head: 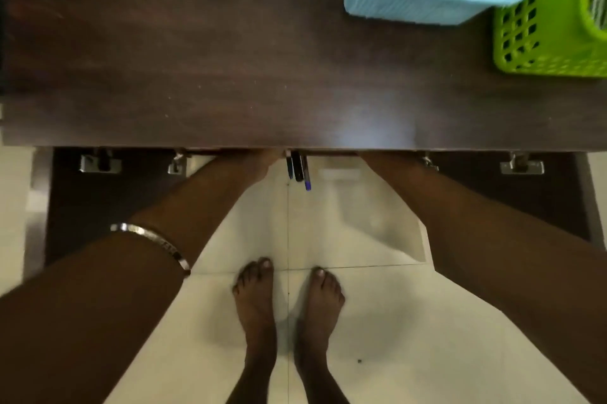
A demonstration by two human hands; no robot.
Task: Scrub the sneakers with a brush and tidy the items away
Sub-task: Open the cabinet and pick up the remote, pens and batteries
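Reaching under the near edge of the dark surface (197, 58), both hands are mostly hidden: left hand (262, 162), right hand (369, 157); grip cannot be told. Pens (298, 170) hang between them. No sneakers or brush visible. Far right: blue basket (410, 6), touching green basket (538, 52).

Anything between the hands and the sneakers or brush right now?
Cannot tell: no sneakers or brush show in this view. Both hands reach under the near edge of the table, left hand partly visible, right hand hidden beneath it. Pens hang between the arms. A blue basket and a green basket sit on top.
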